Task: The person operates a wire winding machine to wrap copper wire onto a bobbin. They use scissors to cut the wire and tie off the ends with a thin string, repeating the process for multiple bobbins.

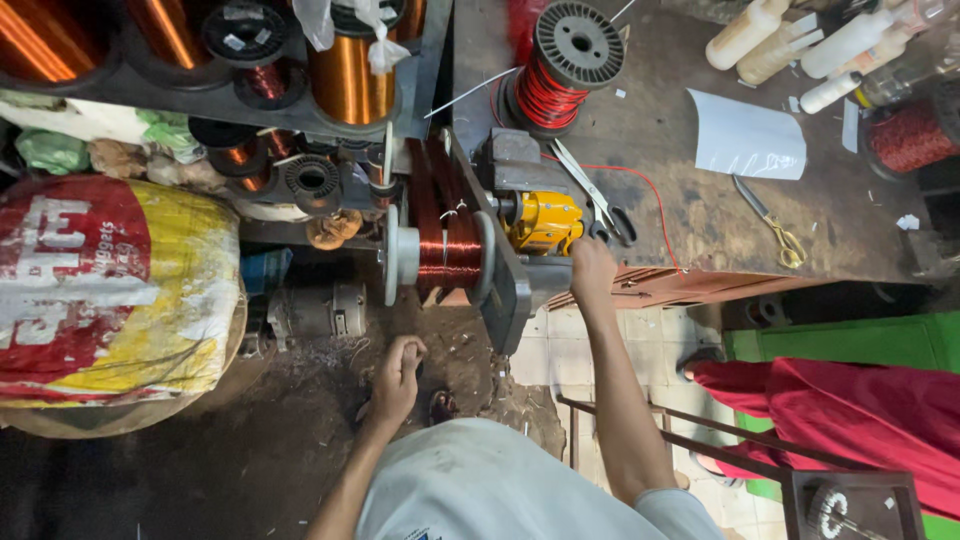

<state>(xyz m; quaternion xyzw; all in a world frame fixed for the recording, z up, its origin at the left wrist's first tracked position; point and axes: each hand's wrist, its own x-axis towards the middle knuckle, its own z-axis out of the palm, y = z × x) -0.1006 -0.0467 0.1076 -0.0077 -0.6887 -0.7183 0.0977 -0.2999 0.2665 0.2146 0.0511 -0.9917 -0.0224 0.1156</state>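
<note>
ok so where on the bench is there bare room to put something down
Bare bench lies between the red wire and the gold scissors, below the white sheet. Another patch sits between the red spool and that sheet. Crowded: the bottles top right, and around the yellow motor by the right hand.

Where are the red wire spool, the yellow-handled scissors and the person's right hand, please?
Red wire spool [568,62], head view, black top flange.
Yellow-handled scissors [770,222], head view, near the pivot.
Right hand [592,268], head view, back of hand.

My right hand [592,266] reaches forward on a straight arm, fingers curled; my left hand [397,372] hangs low, loosely closed.
</note>
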